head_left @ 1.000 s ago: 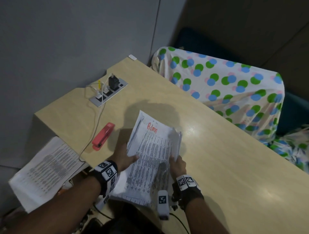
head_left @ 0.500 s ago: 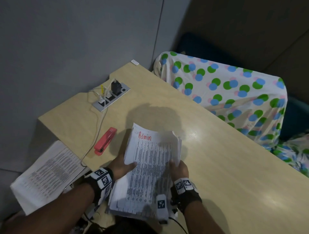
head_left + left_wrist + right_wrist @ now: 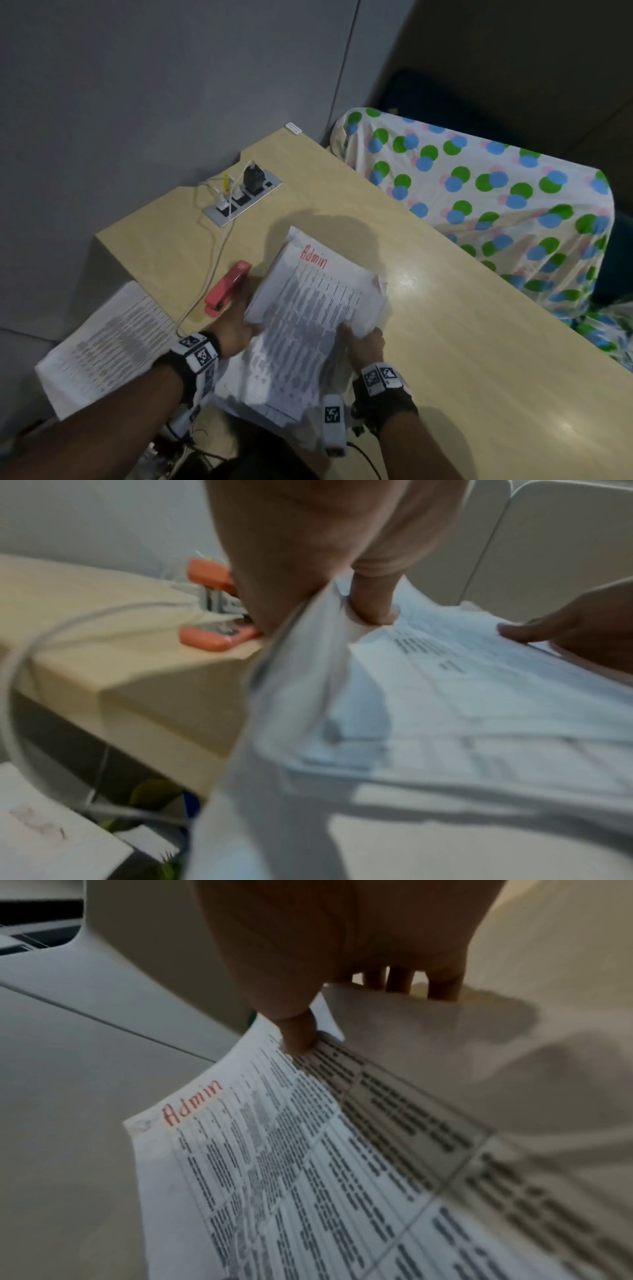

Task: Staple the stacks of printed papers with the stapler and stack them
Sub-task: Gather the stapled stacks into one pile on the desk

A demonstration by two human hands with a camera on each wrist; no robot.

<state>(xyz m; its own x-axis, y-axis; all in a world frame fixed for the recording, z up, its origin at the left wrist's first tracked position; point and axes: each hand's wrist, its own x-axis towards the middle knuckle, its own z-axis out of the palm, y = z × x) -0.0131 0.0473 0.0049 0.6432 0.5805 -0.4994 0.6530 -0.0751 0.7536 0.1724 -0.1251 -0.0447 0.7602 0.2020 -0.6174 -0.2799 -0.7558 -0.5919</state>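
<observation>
A thick stack of printed papers (image 3: 308, 318), with "Admin" in red at its top, is held over the near edge of the wooden table (image 3: 462, 342). My left hand (image 3: 236, 329) grips its left edge, thumb on top (image 3: 371, 601). My right hand (image 3: 363, 337) grips the right edge, thumb pressed on the printed sheet (image 3: 298, 1034) and fingers underneath. The stack (image 3: 308, 1164) bends and fans at the edges. A red stapler (image 3: 227, 287) lies shut on the table just left of my left hand, seen close in the left wrist view (image 3: 215, 607).
Another stack of printed papers (image 3: 109, 339) lies lower left, off the table's end. A power strip (image 3: 245, 200) with plugs and a white cable (image 3: 212, 270) sits at the table's far left. A polka-dot cloth (image 3: 496, 205) covers a seat beyond the table.
The stack has shifted a little and its top edge has turned slightly rightward between my hands. Both hands keep their grip on it.
</observation>
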